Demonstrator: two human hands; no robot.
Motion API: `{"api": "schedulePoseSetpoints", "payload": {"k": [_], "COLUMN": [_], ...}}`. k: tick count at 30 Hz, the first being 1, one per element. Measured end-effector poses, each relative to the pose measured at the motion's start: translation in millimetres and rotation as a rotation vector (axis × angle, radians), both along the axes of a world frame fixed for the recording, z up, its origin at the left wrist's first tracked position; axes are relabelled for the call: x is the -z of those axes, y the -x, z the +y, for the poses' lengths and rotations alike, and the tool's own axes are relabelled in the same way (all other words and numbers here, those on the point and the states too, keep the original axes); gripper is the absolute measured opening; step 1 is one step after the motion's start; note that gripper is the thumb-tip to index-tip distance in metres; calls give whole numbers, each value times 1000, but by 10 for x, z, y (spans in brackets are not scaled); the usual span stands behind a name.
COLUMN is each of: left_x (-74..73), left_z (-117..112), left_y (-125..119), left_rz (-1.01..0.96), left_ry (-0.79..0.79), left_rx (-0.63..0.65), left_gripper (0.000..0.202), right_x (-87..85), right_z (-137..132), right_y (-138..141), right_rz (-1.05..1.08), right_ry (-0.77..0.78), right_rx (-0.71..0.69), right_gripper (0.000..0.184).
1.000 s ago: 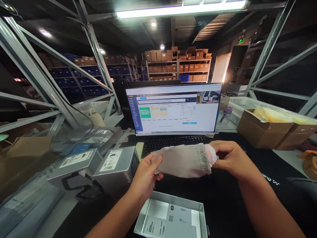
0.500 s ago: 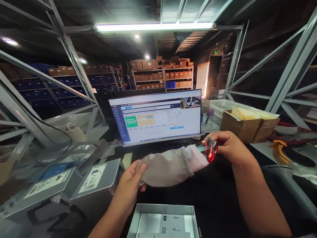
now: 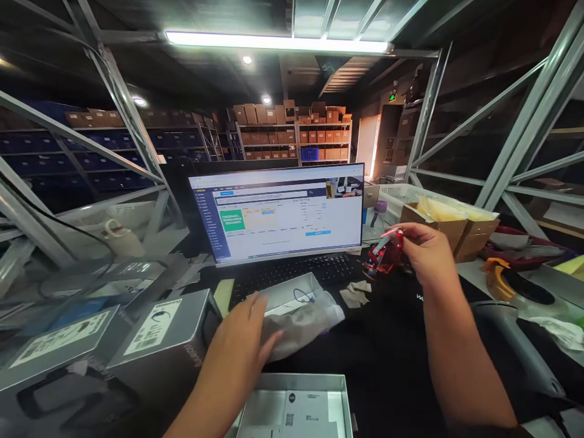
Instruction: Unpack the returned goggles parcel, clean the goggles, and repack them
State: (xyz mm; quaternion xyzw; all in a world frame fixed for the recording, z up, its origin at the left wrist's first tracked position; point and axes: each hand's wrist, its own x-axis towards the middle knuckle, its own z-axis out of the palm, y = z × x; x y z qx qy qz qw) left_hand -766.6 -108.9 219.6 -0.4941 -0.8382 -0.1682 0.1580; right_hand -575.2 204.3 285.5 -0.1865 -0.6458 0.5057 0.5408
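Observation:
My right hand [image 3: 426,246] pinches a shiny red-and-dark object [image 3: 383,254] with a pale curved band. It is raised over the desk by the keyboard, and its exact kind is unclear. At the grey cloth pouch [image 3: 301,328], my left hand [image 3: 246,331] has its fingers apart, slightly blurred, with nothing gripped. The pouch lies limp partly over a silver-grey box lid [image 3: 292,292], a dark cord loop [image 3: 303,297] at its end. Nearest me, an open silver box [image 3: 314,382] holds a white printed booklet [image 3: 310,417]. A crumpled beige cloth [image 3: 356,295] lies right of the pouch.
Labelled grey boxes [image 3: 159,331] stand at left. A monitor [image 3: 278,210] and keyboard [image 3: 274,271] are ahead. Rightward are an open cardboard box [image 3: 474,237], a yellow-orange tape dispenser [image 3: 499,280] and a grey handheld scanner [image 3: 515,340].
The pouch has come off the red object and dropped to the desk. My left hand has let go of it. My right hand keeps the object, raised slightly.

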Motion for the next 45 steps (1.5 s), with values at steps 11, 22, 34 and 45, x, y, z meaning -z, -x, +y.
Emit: {"api": "schedulePoseSetpoints", "payload": {"k": [11,22,34,45], "left_x": [-310,-377,-592,-679], "left_z": [369,261,93,-12], "left_y": [-558,-218,-130,59], "left_rz": [-483,-1059,-1180,-1064], "left_ry": [-143,-571,-1253,-1638], "left_rx": [172,348,208,208], "left_gripper": [101,67,61,52], "right_x": [244,168,45,273], "right_z": [-1190,-1001,-360,-609], "right_y": [467,441,99,404], "right_rz": [-92,-243,-570,-719], "right_ry": [-258,-45,-203,-530], "right_rx": [-31,-614,-434,-553], "right_gripper": [6,22,34,17]}}
